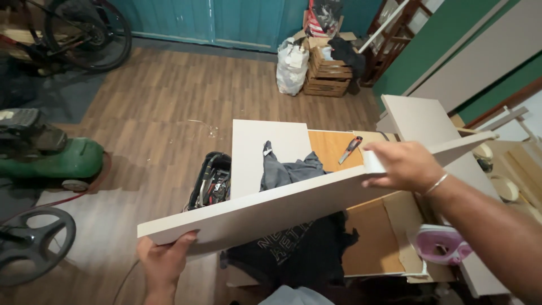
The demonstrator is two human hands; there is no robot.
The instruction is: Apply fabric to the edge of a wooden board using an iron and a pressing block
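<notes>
At the far left we see a green mower (53,158) on the wood floor (169,101), with a bicycle wheel (87,31) behind it near the teal wall and a black wheel (31,243) low at the floor's left edge. Moving right, our left hand (164,260) grips the lower left end of a long white board (282,206) from below, fingers curled closed round its edge, thumb up against the face. The board runs tilted across the view, low at the left and rising to the right, held in the air above the worktable. Behind its left part an open tool bag (212,181) sits on the floor, just beside the table's left edge. On the table lie a white panel (254,149), a grey cloth (282,169) across it, a black garment (299,248) under the board near the front edge, and a utility knife (350,149) on a bare orange patch toward the back. At the far wall stand a white sack (292,65) and a wooden crate (327,73), touching. Our right hand (403,166) holds the board near its upper right end, fingers wrapped over the top edge, a bracelet (436,184) at the wrist. A pink iron (443,245) rests at the table's right front corner.
</notes>
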